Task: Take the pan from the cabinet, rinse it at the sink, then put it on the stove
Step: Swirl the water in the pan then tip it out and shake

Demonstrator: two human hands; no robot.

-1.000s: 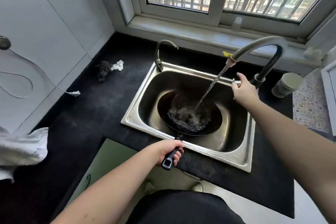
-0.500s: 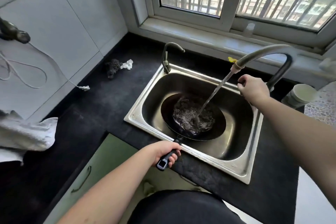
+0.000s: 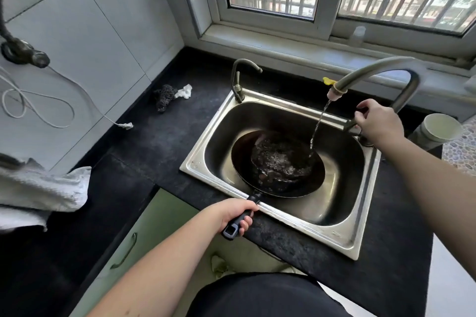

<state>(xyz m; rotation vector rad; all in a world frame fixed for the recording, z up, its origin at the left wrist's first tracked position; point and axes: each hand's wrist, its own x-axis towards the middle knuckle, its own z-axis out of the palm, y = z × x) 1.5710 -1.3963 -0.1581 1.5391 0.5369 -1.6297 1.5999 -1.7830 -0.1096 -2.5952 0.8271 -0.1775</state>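
The pan is held inside the sink, tilted slightly, its bowl under the spout so that water collects in it; a foamy pool is seen in its middle. Its handle is laid over the sink's near rim, which appears to take part of the weight. The left hand is curled tight round that handle, just outside the sink's near rim, apparently to keep the pan steady under the flow. A thin stream of water is dropped from the tap onto the pan's far right side. The right hand is closed over the tap lever at the sink's far right corner, fingers wrapped on it; whether the flow is being cut or adjusted cannot be told. The rinse step is judged to be in hand, the stove step not yet begun.

On the bench, left of the sink, a scouring pad and a white scrap lie together. A cup stands right of the sink. A cloth is draped well left of the sink.
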